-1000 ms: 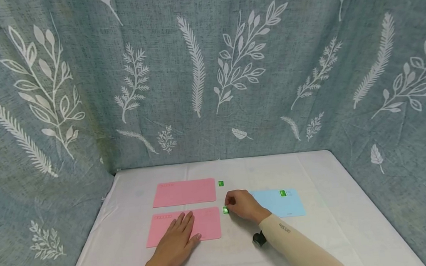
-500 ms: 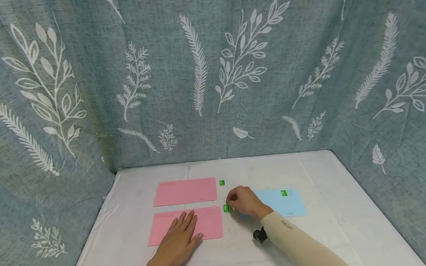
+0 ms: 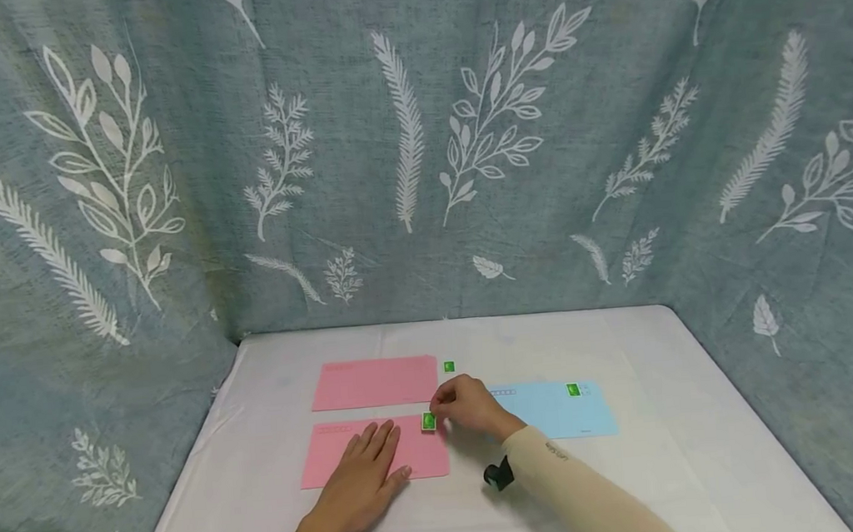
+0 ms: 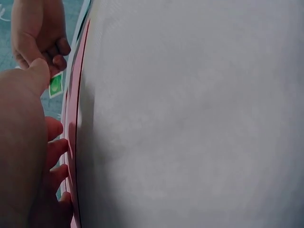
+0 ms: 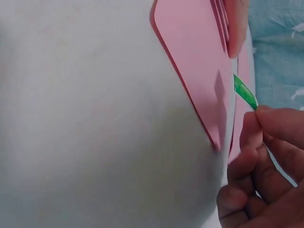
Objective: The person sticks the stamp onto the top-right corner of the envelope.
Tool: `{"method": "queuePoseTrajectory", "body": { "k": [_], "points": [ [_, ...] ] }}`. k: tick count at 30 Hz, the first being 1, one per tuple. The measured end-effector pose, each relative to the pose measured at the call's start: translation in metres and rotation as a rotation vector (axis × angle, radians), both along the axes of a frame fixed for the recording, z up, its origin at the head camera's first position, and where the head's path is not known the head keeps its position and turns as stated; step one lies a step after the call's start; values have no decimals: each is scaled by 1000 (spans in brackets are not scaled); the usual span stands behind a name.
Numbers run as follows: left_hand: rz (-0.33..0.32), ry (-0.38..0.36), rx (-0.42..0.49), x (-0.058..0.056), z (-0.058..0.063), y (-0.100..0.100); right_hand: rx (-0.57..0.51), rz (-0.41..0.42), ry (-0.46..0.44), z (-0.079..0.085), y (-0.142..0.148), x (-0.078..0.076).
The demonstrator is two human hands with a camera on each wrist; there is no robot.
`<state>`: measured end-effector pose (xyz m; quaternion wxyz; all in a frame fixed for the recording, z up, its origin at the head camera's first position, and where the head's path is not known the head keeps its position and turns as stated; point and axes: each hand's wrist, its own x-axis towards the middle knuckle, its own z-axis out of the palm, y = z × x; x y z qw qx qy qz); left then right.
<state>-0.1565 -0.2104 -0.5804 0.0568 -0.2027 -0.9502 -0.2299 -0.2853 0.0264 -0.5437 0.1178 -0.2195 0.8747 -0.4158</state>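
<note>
A near pink envelope (image 3: 428, 459) is laid flat on a white-covered worktop (image 3: 661, 481); its middle is covered by the left hand (image 3: 359, 484), which is rested palm down, its fingers straight and a little spread, its thumb set out toward the near pink envelope's right end; only paper is touched by this hand. A small green stamp (image 3: 428, 422) with a white border is pinched by one edge between the thumb and forefinger of the right hand (image 3: 471, 404); the other fingers are curled loosely inward. The stamp is held over the upper right corner of the near pink envelope; in the right wrist view it is seen raised clear of the paper, with a shadow cast on the pink surface.

Directly behind the near pink envelope, a far pink envelope (image 3: 374, 384) is laid parallel to it; behind the near pink envelope's right end, a loose green stamp (image 3: 449, 367) is placed on the white cloth. To the right of the near pink envelope, a blue envelope (image 3: 558, 414) is set, its left end partly hidden by the right hand; a green stamp on the blue envelope (image 3: 573, 390) is seen near its upper right corner. Beyond the near pink envelope, the background is filled by a blue-green curtain (image 3: 358, 154) patterned with white leaves.
</note>
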Motion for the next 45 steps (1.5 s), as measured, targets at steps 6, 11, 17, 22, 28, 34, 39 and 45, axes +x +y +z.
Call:
{"method": "queuePoseTrajectory", "body": {
  "k": [6, 11, 17, 22, 28, 34, 39, 45],
  "points": [
    [10, -33, -27, 0, 4, 1, -11, 1, -26, -4, -14, 0],
    [-1, -6, -12, -1, 0, -1, -11, -8, -22, -8, -22, -5],
    [-9, 15, -9, -3, -3, 1, 21, -10, 2, -12, -26, -6],
    [-14, 56, -13, -1, 3, 4, 50, -8, 29, -9, -29, -4],
    [16, 30, -40, -2, 4, 8, 81, -9, 34, -9, -31, -3],
    [25, 2, -55, -4, 1, 9, 95, 3, 66, -9, -31, -1],
    [33, 20, -68, -6, -7, 9, 128, -1, 100, -12, -33, 0],
    [40, 11, -59, -4, -4, 12, 140, 6, 137, -15, -34, 1]
  ]
}}
